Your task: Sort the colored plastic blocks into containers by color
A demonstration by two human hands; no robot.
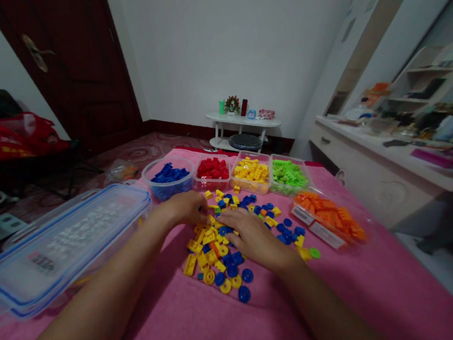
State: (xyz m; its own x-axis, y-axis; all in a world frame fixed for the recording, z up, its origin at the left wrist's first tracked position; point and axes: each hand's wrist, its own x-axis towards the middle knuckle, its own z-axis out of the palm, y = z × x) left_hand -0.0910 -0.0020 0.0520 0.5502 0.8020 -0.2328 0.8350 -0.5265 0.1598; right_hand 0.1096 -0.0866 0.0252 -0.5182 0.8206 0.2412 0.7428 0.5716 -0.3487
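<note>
A loose pile of yellow and blue building blocks [209, 241] and small wheels [244, 294] lies on the pink cloth. At the pile's far left edge is my left hand [190, 206], its fingers curled down among yellow pieces; what they pinch, if anything, is hidden. My right hand [249, 234] rests over the middle of the pile, palm down, fingers stretched forward and touching the blocks. Beyond both hands stand containers of blue bricks [169, 173], red bricks [212, 168], yellow bricks [251, 171] and green bricks [288, 172].
A clear box of orange bricks [329, 213] sits to the right. On the left lies a large lidded plastic box [72, 233] with a blue seal. The pink cloth [177, 324] covers the work surface. A white dresser [371, 177] stands farther right.
</note>
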